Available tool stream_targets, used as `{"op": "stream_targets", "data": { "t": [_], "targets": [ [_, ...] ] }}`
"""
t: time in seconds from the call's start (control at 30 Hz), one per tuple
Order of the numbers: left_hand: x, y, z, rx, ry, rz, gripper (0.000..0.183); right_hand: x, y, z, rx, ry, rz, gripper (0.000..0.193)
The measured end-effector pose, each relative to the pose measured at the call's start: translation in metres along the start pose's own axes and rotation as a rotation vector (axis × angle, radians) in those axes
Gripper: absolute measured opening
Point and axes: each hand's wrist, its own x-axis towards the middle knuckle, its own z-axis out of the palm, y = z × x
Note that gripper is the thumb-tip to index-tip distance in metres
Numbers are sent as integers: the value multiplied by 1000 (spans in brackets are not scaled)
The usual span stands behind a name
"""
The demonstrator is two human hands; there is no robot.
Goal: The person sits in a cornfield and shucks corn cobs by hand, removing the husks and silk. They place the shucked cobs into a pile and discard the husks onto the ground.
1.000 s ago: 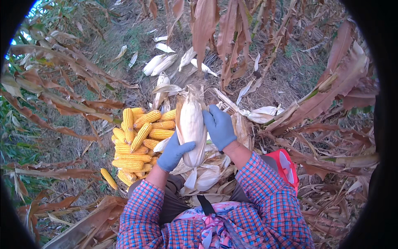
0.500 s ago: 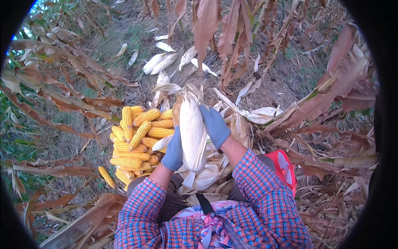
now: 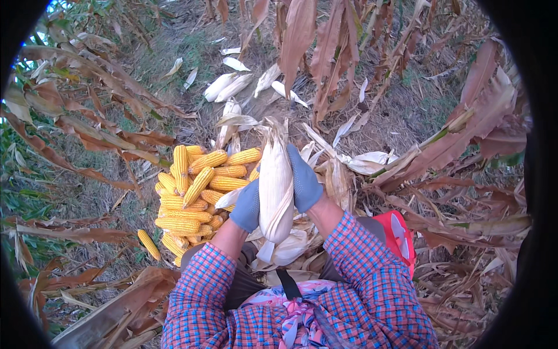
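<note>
An ear of corn (image 3: 275, 186) in its pale, dry husk stands lengthwise between my gloved hands, its leafy end pointing away from me. My left hand (image 3: 246, 206), in a grey-blue glove, is closed against the ear's left side; some of its fingers are hidden behind the husk. On the opposite side my right hand (image 3: 305, 183), gloved alike, grips the ear with its fingers along the upper part. Just left of my left hand lies a heap of bare yellow corn ears (image 3: 182, 216). Loose husks (image 3: 290, 247) lie beneath the held ear, between my legs.
Several ears in husk (image 3: 229, 87) lie on the ground ahead. A single yellow ear (image 3: 149, 245) sits apart, left of the heap. Dry corn stalks and leaves (image 3: 465, 125) crowd both sides. By my right leg is a red and white object (image 3: 398, 235).
My right hand has shifted slightly down along the husk, and my left hand has moved a little up and inward. The held ear has turned slightly and moved a bit right.
</note>
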Motion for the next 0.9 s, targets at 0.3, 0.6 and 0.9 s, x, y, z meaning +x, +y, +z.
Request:
{"op": "stream_targets", "data": {
  "t": [0.3,0.6,0.9],
  "targets": [
    [4,-7,1,-536,312,-37,33,21,46,-2,378,159,195,36],
    [13,45,18,-124,422,103,51,2,-30,25,-81,376,70,50],
    [17,44,-20,-816,633,65,42,18,-57,9,610,417,341,39]
  ]
}}
